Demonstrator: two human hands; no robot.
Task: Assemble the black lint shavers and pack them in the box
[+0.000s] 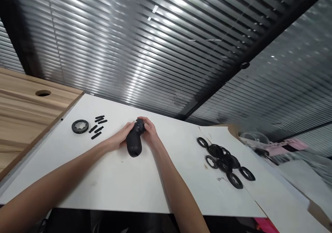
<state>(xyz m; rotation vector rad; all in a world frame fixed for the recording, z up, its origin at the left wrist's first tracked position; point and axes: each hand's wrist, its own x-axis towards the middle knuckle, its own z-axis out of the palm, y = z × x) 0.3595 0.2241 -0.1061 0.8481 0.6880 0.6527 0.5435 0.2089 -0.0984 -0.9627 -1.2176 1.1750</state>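
Note:
Both my hands meet over a black, bulb-shaped moulded part point(134, 143) near the middle of the white sheet point(109, 188). My left hand point(119, 137) wraps its side, and my right hand point(149, 129) closes around its narrower upper end. The fingers hide that end. Further left on the sheet lies a black toothed ring point(80, 126), next to several short black strips point(98, 126). Well to the right of my right hand sits a heap of black rings point(223, 162), some overlapping.
A wooden tabletop point(26, 122) with a round hole point(43, 93) lies beyond the sheet's left edge. At the far right stand a clear bowl point(254, 139) and pink paper point(287, 146). Slatted blinds fill the background.

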